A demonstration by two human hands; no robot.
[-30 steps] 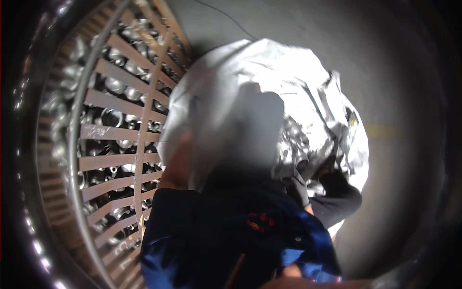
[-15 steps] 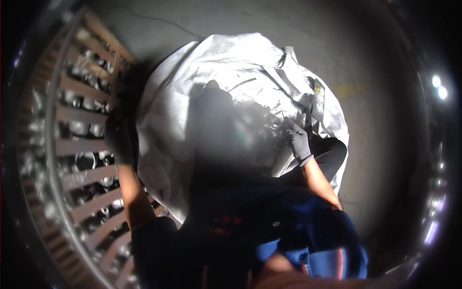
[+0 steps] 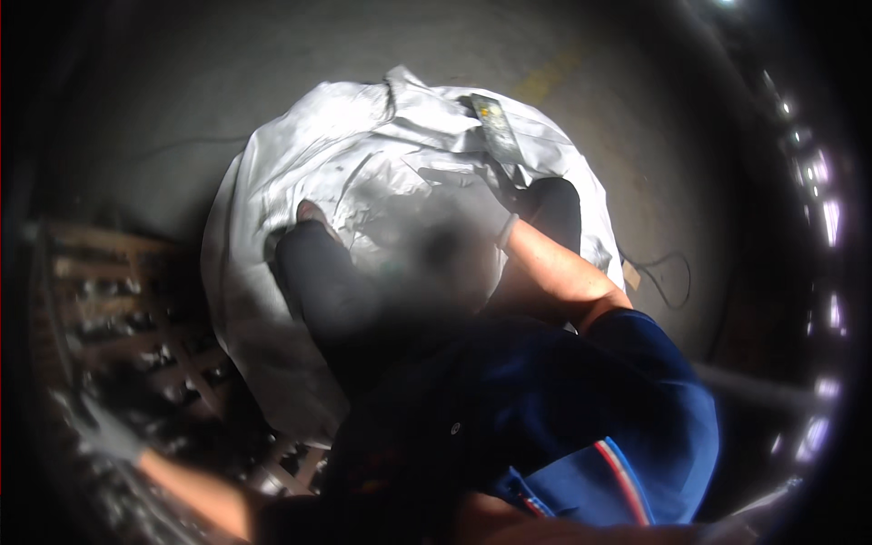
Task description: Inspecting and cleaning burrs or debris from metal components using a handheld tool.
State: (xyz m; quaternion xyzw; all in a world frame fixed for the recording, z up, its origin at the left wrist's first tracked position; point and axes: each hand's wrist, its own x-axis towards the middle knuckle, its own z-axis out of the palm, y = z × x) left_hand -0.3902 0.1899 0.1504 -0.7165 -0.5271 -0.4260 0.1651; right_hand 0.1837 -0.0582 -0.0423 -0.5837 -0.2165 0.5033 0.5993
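Observation:
I sit on a large crumpled white sheet (image 3: 300, 182) spread on the concrete floor, in a blue shirt and dark trousers. My right hand (image 3: 495, 186), in a grey glove, lies flat on the sheet with its fingers apart, just below a small dark rectangular device (image 3: 496, 127) that rests on the sheet. My left hand (image 3: 104, 436), also gloved, reaches far out to the lower left over a wooden slatted crate (image 3: 118, 272). That hand is dark and blurred, so its grip is unclear.
Several shiny metal parts (image 3: 127, 327) lie under the crate's slats at the left. A thin dark cable (image 3: 663, 272) loops on the floor to the right of the sheet. Grey concrete floor (image 3: 272, 54) stretches beyond the sheet.
The view has swung, so the crate now sits lower left. My left arm has stretched out low over the crate. My right hand stays on the sheet near the dark device.

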